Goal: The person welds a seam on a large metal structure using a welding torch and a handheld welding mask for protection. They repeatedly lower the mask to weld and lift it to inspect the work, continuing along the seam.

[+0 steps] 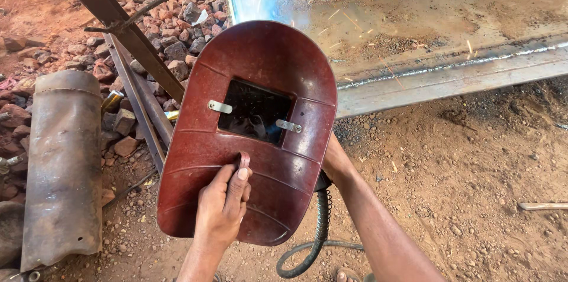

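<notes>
Dirt yard; shield handle (244, 159) inside left fingers (235, 190).

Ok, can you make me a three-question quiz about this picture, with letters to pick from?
1. Where is the grey cylinder?
A. left of the shield
B. on the steel plate
C. in the right hand

2. What colour is the shield?
A. blue
B. dark red
C. yellow

3. What is the left hand doing?
A. resting on the ground
B. holding a stone
C. gripping the shield's handle

Answers:
1. A, it lies on the dirt at the left edge.
2. B, its shell is reddish brown with a dark window.
3. C, its fingers wrap the handle; the right hand is mostly hidden behind the shield, near the cable.
</notes>
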